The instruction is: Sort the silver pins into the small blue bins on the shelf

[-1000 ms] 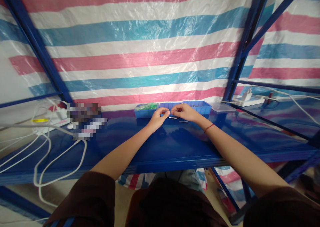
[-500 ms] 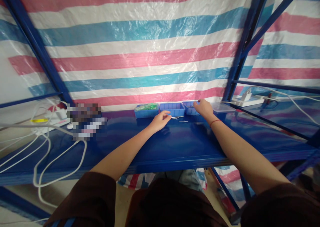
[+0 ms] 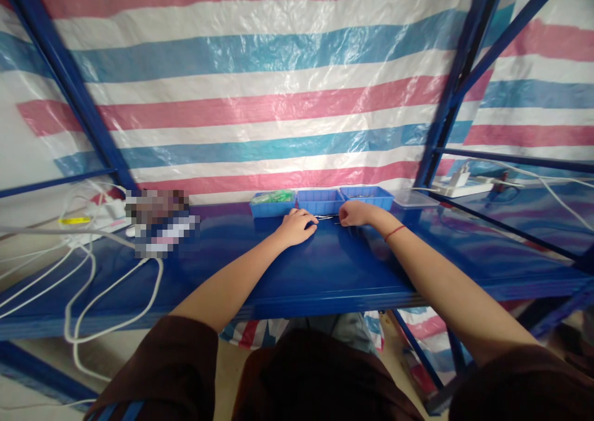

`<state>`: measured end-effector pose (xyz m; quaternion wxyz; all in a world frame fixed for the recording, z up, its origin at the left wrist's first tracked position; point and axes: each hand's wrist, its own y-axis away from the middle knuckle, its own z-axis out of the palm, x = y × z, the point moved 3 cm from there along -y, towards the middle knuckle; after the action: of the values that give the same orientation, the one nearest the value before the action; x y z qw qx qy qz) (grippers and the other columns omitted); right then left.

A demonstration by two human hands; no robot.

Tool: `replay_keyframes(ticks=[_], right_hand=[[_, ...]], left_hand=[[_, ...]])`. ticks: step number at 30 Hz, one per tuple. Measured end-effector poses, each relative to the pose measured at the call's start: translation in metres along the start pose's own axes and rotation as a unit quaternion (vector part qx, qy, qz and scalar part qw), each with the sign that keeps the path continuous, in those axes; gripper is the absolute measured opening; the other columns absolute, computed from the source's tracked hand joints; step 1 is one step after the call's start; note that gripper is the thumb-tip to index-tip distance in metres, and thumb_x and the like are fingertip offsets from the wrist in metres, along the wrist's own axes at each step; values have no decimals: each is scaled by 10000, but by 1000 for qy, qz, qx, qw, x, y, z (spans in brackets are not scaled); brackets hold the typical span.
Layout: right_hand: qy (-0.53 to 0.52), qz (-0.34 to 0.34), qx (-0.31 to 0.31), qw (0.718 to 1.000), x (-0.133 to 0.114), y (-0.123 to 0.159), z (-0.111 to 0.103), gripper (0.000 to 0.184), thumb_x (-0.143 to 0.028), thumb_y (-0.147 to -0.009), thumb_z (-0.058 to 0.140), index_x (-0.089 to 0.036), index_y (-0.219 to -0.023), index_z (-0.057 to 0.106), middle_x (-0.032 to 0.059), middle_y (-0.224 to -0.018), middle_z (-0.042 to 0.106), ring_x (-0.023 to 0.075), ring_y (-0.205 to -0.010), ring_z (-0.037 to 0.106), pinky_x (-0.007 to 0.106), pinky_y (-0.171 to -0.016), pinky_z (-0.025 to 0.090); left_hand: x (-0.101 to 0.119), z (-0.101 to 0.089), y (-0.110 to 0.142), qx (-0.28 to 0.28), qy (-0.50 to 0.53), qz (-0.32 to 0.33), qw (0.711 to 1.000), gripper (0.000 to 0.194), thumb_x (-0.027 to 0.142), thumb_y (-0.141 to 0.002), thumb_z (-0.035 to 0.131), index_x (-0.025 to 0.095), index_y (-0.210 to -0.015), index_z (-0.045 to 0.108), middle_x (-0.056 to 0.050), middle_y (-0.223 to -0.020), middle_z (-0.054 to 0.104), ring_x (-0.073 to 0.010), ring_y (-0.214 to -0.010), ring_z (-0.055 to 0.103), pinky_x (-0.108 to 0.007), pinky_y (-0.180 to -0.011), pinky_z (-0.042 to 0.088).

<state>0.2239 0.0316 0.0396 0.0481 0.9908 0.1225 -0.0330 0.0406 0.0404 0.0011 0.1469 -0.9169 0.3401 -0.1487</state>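
Note:
My left hand (image 3: 298,228) rests on the blue tabletop with fingers bent and thumb apart from the index finger. Its fingertips are beside thin silvery metal rods (image 3: 325,217), which lie in front of the middle bin; whether they touch is unclear. My right hand (image 3: 355,213) is closed, knuckles up, low over the table just right of the rods. Whatever is in its fingers is hidden. A thin metal piece (image 3: 337,224) shows at its left edge. The right blue bin (image 3: 378,197), behind that hand, holds small metal parts.
A left blue bin (image 3: 271,208) contains green plastic-wrapped items, beside a middle blue bin (image 3: 320,204). A clear plastic lid (image 3: 415,199) lies to the right. White cables (image 3: 78,297) hang over the left table edge. Power strips (image 3: 464,187) stand at the right. Blue posts (image 3: 445,99) frame the table.
My right hand has come out of the right bin, moving left and down to the tabletop by the rods. My left hand has lowered slightly, its fingers more bent.

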Motion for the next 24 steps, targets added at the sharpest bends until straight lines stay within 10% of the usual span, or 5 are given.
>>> replay_keyframes(ticks=[12, 24], right_hand=[[-82, -92, -5, 992, -2, -5, 10, 170, -84, -744, 471, -136, -834, 605, 78, -855, 654, 152, -702, 559, 227, -607, 398], [-381, -149, -30, 912, -23, -5, 14, 36, -155, -831, 483, -145, -814, 513, 32, -775, 563, 88, -645, 532, 193, -559, 436]], left_hand=[[-4, 3, -6, 38, 82, 12, 996, 281, 364, -774, 590, 216, -1003, 655, -57, -1021, 663, -227, -1005, 570, -413, -950, 394], [11, -13, -4, 114, 308, -9, 944, 126, 266, -762, 603, 154, -808, 639, -28, -795, 695, -134, -730, 633, -253, -731, 482]])
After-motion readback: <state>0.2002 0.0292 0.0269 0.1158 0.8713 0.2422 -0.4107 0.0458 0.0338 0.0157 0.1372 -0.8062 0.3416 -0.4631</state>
